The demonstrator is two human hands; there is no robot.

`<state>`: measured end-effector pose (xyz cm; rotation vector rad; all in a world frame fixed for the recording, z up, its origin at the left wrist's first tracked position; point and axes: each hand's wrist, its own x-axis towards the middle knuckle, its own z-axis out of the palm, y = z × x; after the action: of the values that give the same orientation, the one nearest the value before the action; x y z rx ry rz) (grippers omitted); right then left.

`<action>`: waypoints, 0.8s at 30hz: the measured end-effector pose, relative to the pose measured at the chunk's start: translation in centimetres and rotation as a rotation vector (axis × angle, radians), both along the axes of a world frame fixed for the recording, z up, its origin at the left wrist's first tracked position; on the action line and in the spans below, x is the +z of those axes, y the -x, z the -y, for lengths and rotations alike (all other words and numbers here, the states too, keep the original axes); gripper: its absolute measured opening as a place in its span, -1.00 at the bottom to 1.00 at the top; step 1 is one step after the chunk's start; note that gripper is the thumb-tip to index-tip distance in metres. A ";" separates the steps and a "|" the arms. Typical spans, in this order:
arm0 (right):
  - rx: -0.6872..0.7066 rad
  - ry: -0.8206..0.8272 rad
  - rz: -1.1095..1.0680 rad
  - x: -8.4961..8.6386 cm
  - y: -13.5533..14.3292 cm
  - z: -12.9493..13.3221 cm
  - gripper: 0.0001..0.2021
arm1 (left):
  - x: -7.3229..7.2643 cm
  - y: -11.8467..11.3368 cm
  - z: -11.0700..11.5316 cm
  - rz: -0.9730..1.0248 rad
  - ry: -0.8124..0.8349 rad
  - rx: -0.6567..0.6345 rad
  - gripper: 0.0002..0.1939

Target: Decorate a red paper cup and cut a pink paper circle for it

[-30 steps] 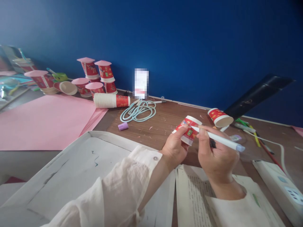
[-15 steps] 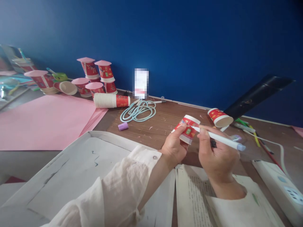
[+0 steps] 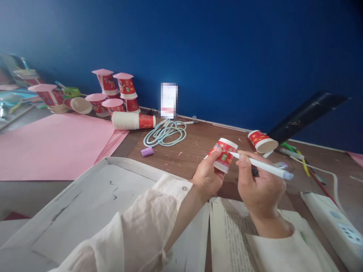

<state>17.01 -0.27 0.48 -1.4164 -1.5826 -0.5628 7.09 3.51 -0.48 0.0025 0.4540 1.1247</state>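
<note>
The left hand [image 3: 209, 175] grips a red paper cup [image 3: 224, 155], held tilted above the tabletop [image 3: 181, 151], while the right hand [image 3: 261, 185] pinches a white marker [image 3: 263, 165], its tip at the side of the cup. The left fingers behind the cup are largely hidden, and whether the tip touches the cup cannot be told. A purple cap [image 3: 147, 152] lies near a coiled pale-blue cable [image 3: 165, 134]. Behind them a phone-shaped screen [image 3: 169, 100] is blurred into blocks, its content unreadable. A stack of nested cups [image 3: 133, 121] lies on its side, partly covering cups topped with pink paper discs [image 3: 112, 102]. To the right, another red cup [image 3: 262, 141] rests tipped beside a black tube [image 3: 309, 116]. The right forearm and sleeve cover part of the printed pages [image 3: 227, 230], too small to read; a power strip [image 3: 334, 223] runs off the frame's edge.
</note>
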 end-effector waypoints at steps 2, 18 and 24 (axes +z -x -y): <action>-0.012 0.004 -0.004 0.0 0.0 0.0 -0.81 | 0.0 0.0 0.0 0.005 -0.002 0.003 -0.92; 0.031 -0.023 -0.069 0.6 0.0 0.2 -0.82 | -0.1 -0.1 0.0 -0.013 -0.042 0.011 -0.89; 0.063 -0.028 -0.048 0.6 -0.1 0.1 -0.82 | -0.2 -0.3 0.2 -0.059 -0.071 0.006 -0.85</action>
<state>17.07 -0.42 1.04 -1.3451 -1.5694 -0.5081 7.42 3.31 -0.73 0.0970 0.4669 1.1483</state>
